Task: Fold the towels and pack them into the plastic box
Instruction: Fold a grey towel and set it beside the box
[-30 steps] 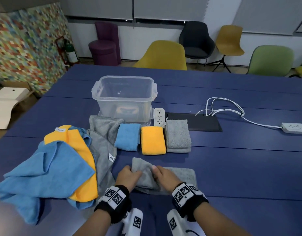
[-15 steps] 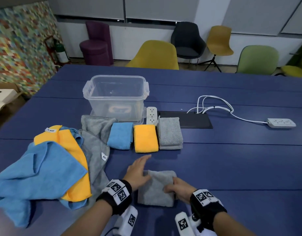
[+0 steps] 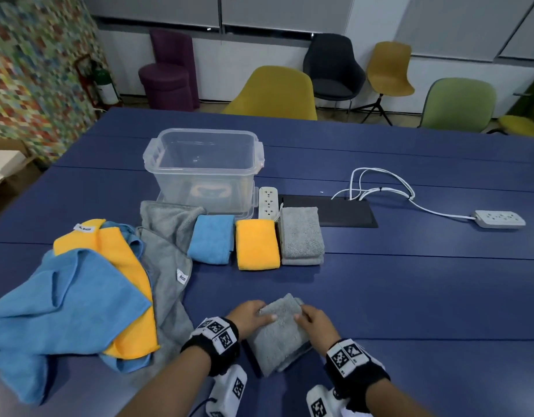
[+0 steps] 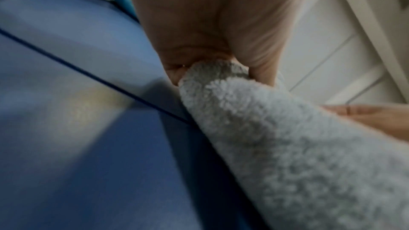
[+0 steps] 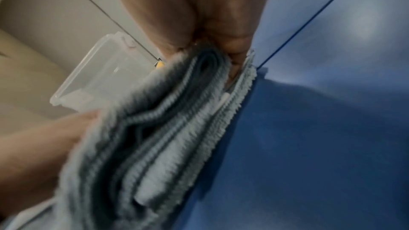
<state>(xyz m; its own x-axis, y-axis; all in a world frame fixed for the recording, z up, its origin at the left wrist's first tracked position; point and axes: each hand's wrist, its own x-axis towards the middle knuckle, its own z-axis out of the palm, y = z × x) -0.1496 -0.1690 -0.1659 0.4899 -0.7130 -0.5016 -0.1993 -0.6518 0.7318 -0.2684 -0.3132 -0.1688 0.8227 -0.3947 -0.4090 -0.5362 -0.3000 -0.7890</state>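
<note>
Both hands hold a folded grey towel [image 3: 279, 332] near the table's front edge, lifted and tilted. My left hand [image 3: 250, 317] grips its left side, thumb on top; the left wrist view shows the towel [image 4: 287, 146] pinched between thumb and fingers. My right hand [image 3: 313, 322] grips the right side, where the layered edges of the towel [image 5: 155, 137] show. The clear plastic box [image 3: 204, 170] stands at the back with nothing inside. In front of it lie a folded blue towel [image 3: 211, 237], a folded yellow towel [image 3: 256, 243] and a folded grey towel [image 3: 300, 234].
A heap of unfolded blue, yellow and grey towels [image 3: 88, 290] lies at the left. A white power strip [image 3: 268, 202] sits beside the box, next to a black panel [image 3: 335, 210]. Another power strip [image 3: 499, 218] with white cables lies at the right. Chairs stand behind the blue table [image 3: 410, 296].
The grey towel went from half-folded to a compact square. Both hands now grip its sides and it has come up off the table, tilted; half a second ago the left hand lay flat beside it.
</note>
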